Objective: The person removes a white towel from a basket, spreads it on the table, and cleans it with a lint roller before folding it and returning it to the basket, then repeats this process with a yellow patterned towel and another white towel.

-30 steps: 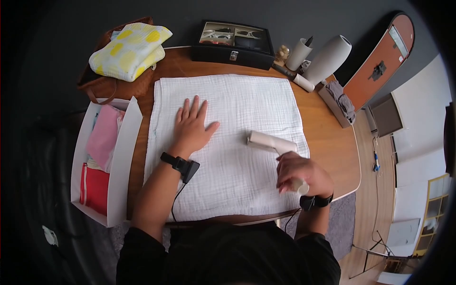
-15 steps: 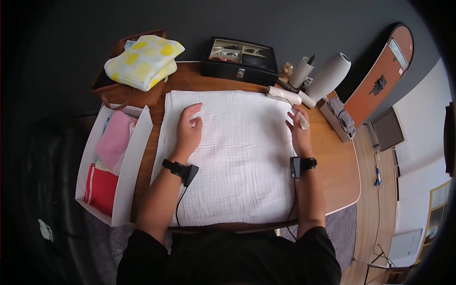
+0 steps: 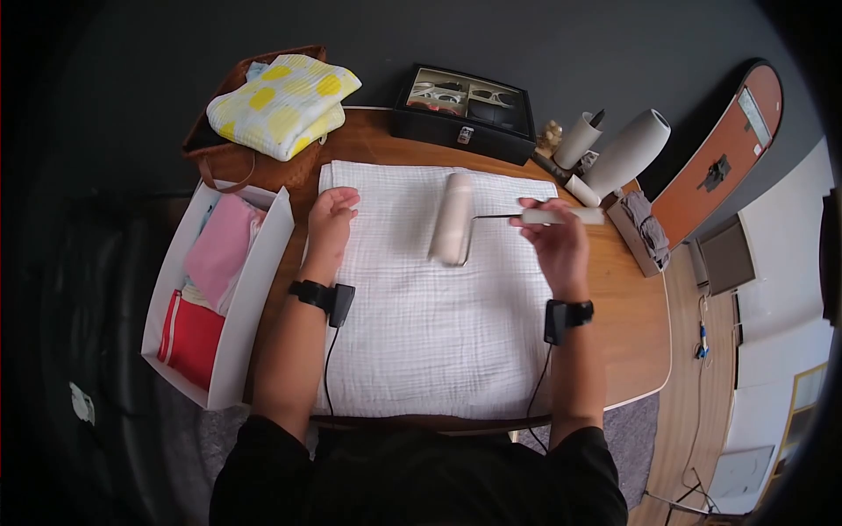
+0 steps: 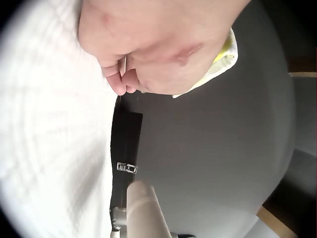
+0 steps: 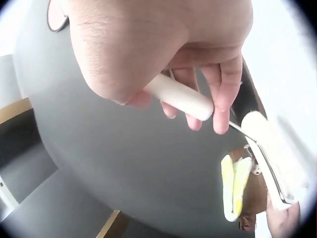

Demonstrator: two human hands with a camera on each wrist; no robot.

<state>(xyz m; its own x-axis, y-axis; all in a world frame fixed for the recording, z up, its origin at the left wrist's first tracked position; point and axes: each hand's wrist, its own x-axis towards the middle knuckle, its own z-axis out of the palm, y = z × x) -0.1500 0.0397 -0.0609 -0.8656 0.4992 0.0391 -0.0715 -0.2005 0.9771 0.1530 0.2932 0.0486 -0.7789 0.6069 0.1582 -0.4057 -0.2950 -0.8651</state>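
My right hand point(image 3: 559, 250) grips the pale handle point(image 5: 181, 97) of a lint roller point(image 3: 453, 215). The roller's whitish cylinder, joined to the handle by a bent metal rod, hangs over the upper middle of a white crinkled cloth point(image 3: 421, 351), its shadow falling on the fabric. Spread flat, the cloth covers much of the wooden table point(image 3: 627, 342). Above the cloth's upper left edge is my left hand point(image 3: 330, 230), fingers loosely bent with nothing seen in them. From the left wrist, the curled fingertips and the roller's end point(image 4: 144, 210) both show.
Left stands a white box point(image 3: 267, 280) of folded clothes; behind it, a brown basket point(image 3: 206, 131) bears a yellow-spotted cloth point(image 3: 285, 101). A black glasses case point(image 3: 465, 136) is at the back. Right are a white vase point(image 3: 631, 153), a pen cup point(image 3: 577, 140) and a small box point(image 3: 627, 223).
The lint roller first rose from the cloth's right side toward the upper right corner, then swung left over the middle. My left hand lifted off the cloth, its fingers bending, and shifted slightly left.
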